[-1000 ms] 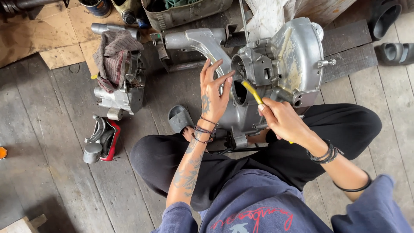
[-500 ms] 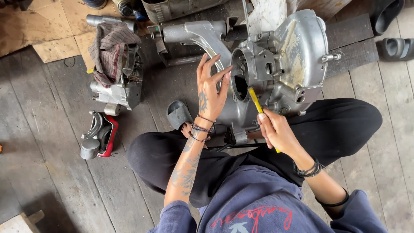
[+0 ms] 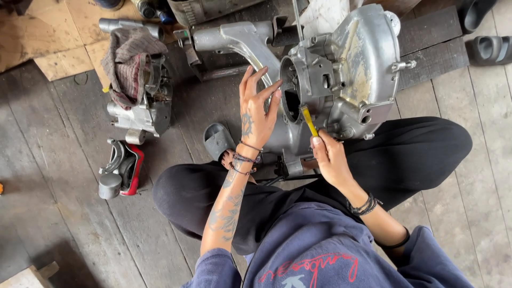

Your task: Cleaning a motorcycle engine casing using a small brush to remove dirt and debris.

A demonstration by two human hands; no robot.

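In the head view the left hand (image 3: 256,114) is raised in front of the round opening of the engine casing (image 3: 341,80). Its fingers (image 3: 273,98) are spread wide apart and a little bent, and they grip nothing; the fingertips are just beside the rim of the opening, but I cannot tell if they touch it. The right hand (image 3: 329,157) is lower, at the bottom edge of the casing. Its fingers are closed around the lower end of a thin yellow tool (image 3: 308,120), which points up toward the opening.

The casing lies on the wooden floor (image 3: 64,213), close against the crossed legs of the person. Left of the hands there is free floor, then a grey sandal (image 3: 217,140) near the left wrist. Further left lie an engine part under a rag (image 3: 130,66) and a small red and grey part (image 3: 124,169), well apart from the hands
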